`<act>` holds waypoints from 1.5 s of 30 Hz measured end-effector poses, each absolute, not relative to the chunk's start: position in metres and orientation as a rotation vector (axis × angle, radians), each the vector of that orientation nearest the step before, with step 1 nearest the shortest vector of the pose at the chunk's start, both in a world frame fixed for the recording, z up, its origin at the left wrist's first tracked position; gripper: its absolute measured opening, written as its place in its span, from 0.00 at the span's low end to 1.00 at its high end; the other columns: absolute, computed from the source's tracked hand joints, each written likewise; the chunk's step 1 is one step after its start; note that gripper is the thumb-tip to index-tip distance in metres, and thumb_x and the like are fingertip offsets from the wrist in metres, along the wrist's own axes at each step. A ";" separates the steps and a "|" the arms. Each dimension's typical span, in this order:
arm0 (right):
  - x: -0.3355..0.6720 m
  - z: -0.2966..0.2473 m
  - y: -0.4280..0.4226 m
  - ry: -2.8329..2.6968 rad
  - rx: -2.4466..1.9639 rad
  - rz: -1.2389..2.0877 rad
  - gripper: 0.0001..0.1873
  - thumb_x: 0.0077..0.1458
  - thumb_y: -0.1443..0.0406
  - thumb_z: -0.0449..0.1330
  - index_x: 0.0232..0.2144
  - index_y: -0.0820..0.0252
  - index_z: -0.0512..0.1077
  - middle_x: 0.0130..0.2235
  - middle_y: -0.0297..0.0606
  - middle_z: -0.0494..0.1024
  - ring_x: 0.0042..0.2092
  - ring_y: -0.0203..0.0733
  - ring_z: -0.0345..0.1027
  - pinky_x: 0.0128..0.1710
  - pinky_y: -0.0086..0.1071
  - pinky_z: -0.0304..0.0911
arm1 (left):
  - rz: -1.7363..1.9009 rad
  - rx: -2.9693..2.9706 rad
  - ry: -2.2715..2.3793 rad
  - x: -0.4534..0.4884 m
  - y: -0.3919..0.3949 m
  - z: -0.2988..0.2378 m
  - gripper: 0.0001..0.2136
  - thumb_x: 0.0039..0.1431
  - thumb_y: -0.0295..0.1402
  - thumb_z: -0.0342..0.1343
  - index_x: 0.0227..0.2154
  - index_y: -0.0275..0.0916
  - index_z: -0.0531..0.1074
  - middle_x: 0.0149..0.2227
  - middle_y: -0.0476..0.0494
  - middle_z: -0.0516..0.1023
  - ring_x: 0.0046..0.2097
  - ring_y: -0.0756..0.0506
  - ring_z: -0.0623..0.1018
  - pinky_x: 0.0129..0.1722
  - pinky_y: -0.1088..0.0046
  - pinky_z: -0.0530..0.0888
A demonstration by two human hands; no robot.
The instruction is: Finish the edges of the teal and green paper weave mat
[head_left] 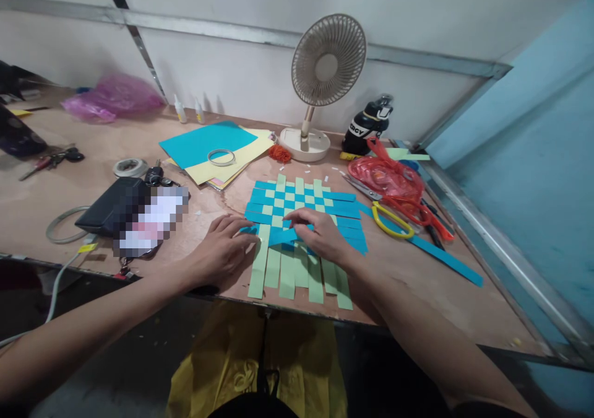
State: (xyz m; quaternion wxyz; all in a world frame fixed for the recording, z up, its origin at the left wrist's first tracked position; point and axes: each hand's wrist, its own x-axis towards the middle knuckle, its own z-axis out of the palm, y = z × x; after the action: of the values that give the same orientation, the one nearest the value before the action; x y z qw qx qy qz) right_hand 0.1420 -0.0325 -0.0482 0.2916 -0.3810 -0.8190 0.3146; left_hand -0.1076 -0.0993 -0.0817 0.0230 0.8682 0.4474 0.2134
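Note:
A woven paper mat (290,198) of blue and pale green strips lies on the table in front of me. Loose green ends (288,275) hang toward the near edge. My right hand (318,232) is over the mat's lower middle, thumb and fingers bent round a slightly raised blue paper strip (282,238). At the mat's left edge, my left hand (227,244) has thumb and forefinger at the strip's left end, seemingly pinching it. One green strip crosses over the blue one near the left fingers. The right fingertips partly cover the weave.
Yellow-handled scissors (392,221) and a loose blue strip (448,260) lie right, near a red plastic bag (387,173). Behind stand a fan (328,62) and black bottle (366,127). Coloured sheets (204,148), a tape roll (130,168) and a black case (111,206) are left.

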 end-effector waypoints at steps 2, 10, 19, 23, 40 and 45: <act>0.142 -0.048 -0.033 -2.104 -1.099 0.985 0.12 0.52 0.69 0.49 0.34 0.60 0.73 0.32 0.36 0.75 0.33 0.37 0.68 0.34 0.31 0.63 | 0.654 2.676 1.387 -0.108 -0.099 -0.082 0.16 0.58 0.24 0.50 0.46 0.45 0.73 0.55 0.42 0.69 0.56 0.41 0.66 0.57 0.57 0.61; 0.141 -0.061 -0.034 -2.210 -0.884 1.121 0.15 0.55 0.68 0.47 0.33 0.61 0.74 0.40 0.43 0.76 0.42 0.42 0.68 0.43 0.37 0.63 | 0.664 2.671 1.364 -0.109 -0.098 -0.084 0.15 0.59 0.25 0.51 0.47 0.45 0.72 0.55 0.42 0.70 0.55 0.40 0.67 0.55 0.57 0.63; 0.138 -0.067 -0.036 -2.223 -0.723 1.123 0.17 0.58 0.64 0.48 0.35 0.61 0.77 0.37 0.42 0.76 0.40 0.42 0.68 0.41 0.38 0.63 | 0.663 2.695 1.340 -0.109 -0.098 -0.083 0.15 0.59 0.24 0.49 0.47 0.44 0.73 0.53 0.40 0.70 0.53 0.39 0.67 0.52 0.56 0.64; 0.139 -0.063 -0.038 -2.280 -0.755 1.125 0.18 0.57 0.66 0.49 0.40 0.61 0.77 0.39 0.42 0.77 0.42 0.43 0.69 0.42 0.39 0.64 | 0.661 2.712 1.315 -0.110 -0.098 -0.082 0.16 0.60 0.24 0.47 0.47 0.43 0.72 0.53 0.39 0.70 0.52 0.38 0.67 0.52 0.55 0.64; 0.135 -0.070 -0.043 -2.392 -0.695 0.664 0.19 0.48 0.72 0.52 0.40 0.59 0.78 0.38 0.41 0.76 0.42 0.43 0.68 0.43 0.40 0.67 | 0.683 2.650 1.295 -0.110 -0.098 -0.083 0.17 0.61 0.25 0.46 0.50 0.45 0.71 0.53 0.41 0.71 0.53 0.40 0.68 0.52 0.57 0.65; 0.133 -0.076 -0.044 -2.442 -0.640 0.577 0.19 0.48 0.73 0.53 0.40 0.57 0.77 0.39 0.41 0.74 0.41 0.43 0.67 0.42 0.39 0.66 | 0.654 2.661 1.319 -0.110 -0.098 -0.083 0.18 0.60 0.24 0.46 0.50 0.45 0.71 0.51 0.41 0.71 0.52 0.39 0.68 0.51 0.57 0.66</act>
State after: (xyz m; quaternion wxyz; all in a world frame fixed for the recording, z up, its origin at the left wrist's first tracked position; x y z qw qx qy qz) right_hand 0.1325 -0.0442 -0.0759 0.2725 -0.2379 -0.9073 0.2146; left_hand -0.1099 -0.0975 -0.0827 0.0503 0.8739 0.4332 0.2147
